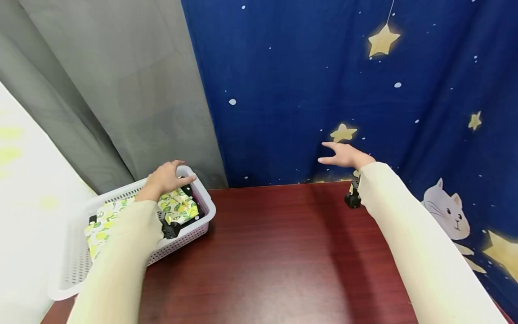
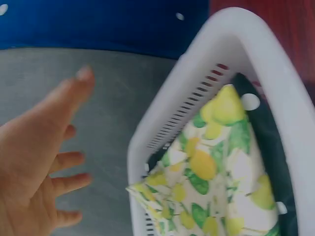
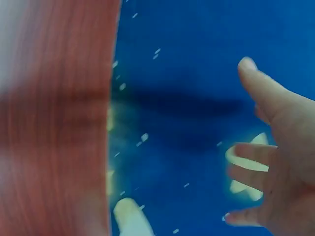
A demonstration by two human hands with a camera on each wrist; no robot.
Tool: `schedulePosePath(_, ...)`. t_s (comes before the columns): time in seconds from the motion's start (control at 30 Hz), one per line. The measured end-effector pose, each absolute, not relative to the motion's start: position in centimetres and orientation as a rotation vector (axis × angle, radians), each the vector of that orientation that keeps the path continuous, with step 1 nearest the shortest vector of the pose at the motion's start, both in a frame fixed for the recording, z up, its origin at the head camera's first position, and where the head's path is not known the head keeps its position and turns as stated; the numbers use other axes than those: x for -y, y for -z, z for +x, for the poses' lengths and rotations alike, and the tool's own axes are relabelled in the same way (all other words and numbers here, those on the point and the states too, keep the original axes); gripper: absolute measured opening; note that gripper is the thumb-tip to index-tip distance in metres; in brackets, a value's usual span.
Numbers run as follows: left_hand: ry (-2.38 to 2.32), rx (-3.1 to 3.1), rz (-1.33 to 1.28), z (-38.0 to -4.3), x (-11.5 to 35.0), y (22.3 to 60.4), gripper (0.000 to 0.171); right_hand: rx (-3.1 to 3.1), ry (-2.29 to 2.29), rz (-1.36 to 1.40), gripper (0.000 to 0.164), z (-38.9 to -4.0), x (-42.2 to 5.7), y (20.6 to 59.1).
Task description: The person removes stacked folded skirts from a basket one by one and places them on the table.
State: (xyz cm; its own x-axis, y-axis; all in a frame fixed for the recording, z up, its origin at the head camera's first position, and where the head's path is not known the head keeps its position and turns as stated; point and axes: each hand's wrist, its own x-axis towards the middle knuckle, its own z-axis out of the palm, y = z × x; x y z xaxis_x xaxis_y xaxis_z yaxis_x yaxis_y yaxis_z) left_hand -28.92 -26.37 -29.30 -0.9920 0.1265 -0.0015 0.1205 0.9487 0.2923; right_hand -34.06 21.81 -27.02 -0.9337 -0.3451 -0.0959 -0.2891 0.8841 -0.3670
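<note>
My left hand [image 1: 163,180] hovers over the far part of a white plastic basket [image 1: 208,200], its fingers and thumb spread and holding nothing. Inside the basket lies a lemon-print cloth [image 1: 178,207], white with yellow fruit and green leaves. Under it shows a black cloth with white dots [image 2: 268,142]. In the left wrist view the thumb and fingers stand apart from the basket's rim. My right hand [image 1: 344,155] is raised above the table's far edge in front of the blue curtain, empty, with thumb and fingers apart.
The dark red wooden table [image 1: 259,252] spreads to the right of the basket. Behind it hang a grey curtain [image 1: 162,81] and a blue curtain [image 1: 283,90] with stars and a cat print [image 1: 447,211]. A white wall [image 1: 24,189] borders the left side.
</note>
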Motion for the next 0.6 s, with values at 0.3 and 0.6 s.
schedulePosePath(0.3, -0.768, -3.187, 0.356, -26.9, 28.5, 27.8, 0.032, -2.889, 0.752, -0.784, 0.051, -33.9, -16.8, 25.1)
schedulePosePath(0.6, -0.790, -3.233, 0.440, -24.9, 30.2, 27.2, 0.031, -2.762, 0.772, -0.983, 0.049, -33.3, -10.5, 24.2)
